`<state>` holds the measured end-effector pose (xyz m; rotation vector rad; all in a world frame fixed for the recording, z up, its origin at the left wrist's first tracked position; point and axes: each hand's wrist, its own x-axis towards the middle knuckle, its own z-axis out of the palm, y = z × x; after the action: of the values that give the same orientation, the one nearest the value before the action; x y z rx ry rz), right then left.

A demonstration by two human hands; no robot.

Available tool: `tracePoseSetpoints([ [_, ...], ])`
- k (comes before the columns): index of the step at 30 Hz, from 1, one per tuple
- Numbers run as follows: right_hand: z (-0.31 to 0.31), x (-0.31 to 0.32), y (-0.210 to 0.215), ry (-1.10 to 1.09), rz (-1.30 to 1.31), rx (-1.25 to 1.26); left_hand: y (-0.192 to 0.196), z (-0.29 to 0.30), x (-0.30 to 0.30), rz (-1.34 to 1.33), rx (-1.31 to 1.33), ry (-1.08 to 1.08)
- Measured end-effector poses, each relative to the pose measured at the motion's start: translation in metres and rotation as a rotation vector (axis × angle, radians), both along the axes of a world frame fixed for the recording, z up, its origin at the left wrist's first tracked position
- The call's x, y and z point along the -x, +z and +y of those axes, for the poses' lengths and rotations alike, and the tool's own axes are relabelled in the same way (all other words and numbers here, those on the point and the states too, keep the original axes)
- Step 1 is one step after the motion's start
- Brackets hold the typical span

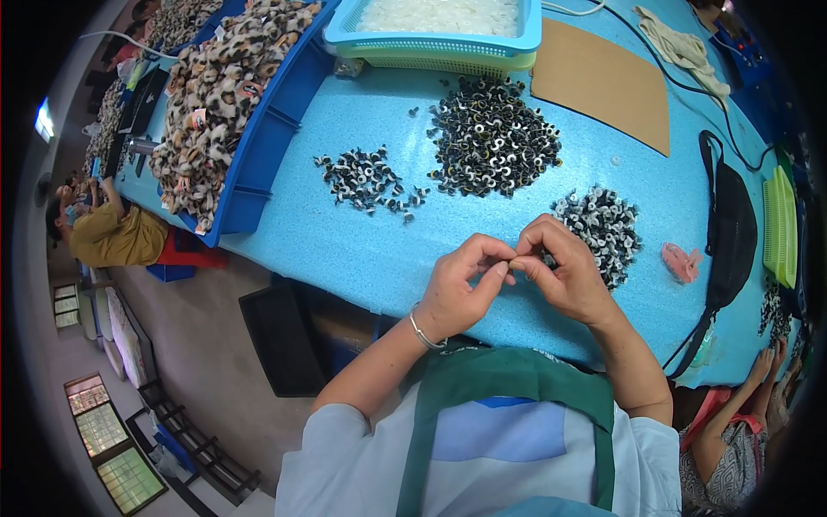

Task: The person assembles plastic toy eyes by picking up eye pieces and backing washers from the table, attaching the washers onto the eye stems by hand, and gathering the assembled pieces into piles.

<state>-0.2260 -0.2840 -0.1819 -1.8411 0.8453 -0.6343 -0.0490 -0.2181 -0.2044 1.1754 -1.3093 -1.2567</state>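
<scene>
Over the near edge of the blue table, my left hand [469,284] and my right hand [564,269] meet fingertip to fingertip. Both are pinched closed; whatever sits between the tips is too small and covered to name. Just behind my right hand lies a pile of small black pieces with white rings [607,226]. Farther back is a larger heap of black pieces [491,138], some with white or yellowish parts. A smaller scatter of black-and-white pieces [360,179] lies to its left.
A blue bin of spotted plush pieces [215,112] stands at left. At the back is a blue basket of whitish pieces [439,39], beside a brown board [603,82]. On the right lie a pink item [680,262], a black pouch [732,224] and a green basket [780,226]. Other people sit nearby.
</scene>
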Motion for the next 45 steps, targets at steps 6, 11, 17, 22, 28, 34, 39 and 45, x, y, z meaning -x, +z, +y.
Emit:
tracePoseSetpoints([
  [6,-0.005,-0.026,0.001,0.004,-0.062,-0.149,-0.017,0.001,-0.018,0.211,-0.044,0.199],
  [11,-0.038,-0.052,-0.016,0.042,0.041,0.371,-0.022,-0.015,-0.050,-0.605,0.470,0.372],
  [17,-0.085,-0.092,-0.037,0.193,0.233,0.952,-0.026,-0.034,-0.076,-0.963,0.669,0.443],
  [22,-0.106,-0.091,-0.037,0.345,0.301,0.898,-0.031,-0.036,-0.084,-0.933,0.641,0.408],
  [28,-0.120,-0.090,-0.017,0.357,0.321,0.913,-0.030,-0.032,-0.088,-0.954,0.634,0.374],
  [34,-0.165,-0.126,-0.023,0.339,0.482,0.851,-0.030,-0.035,-0.087,-0.994,0.646,0.381],
  [39,-0.184,-0.101,-0.023,0.456,0.513,0.636,-0.016,-0.036,-0.072,-1.026,0.687,0.438],
  [45,-0.172,-0.049,-0.025,0.339,0.366,0.731,-0.020,-0.049,-0.037,-0.911,0.588,0.072],
])
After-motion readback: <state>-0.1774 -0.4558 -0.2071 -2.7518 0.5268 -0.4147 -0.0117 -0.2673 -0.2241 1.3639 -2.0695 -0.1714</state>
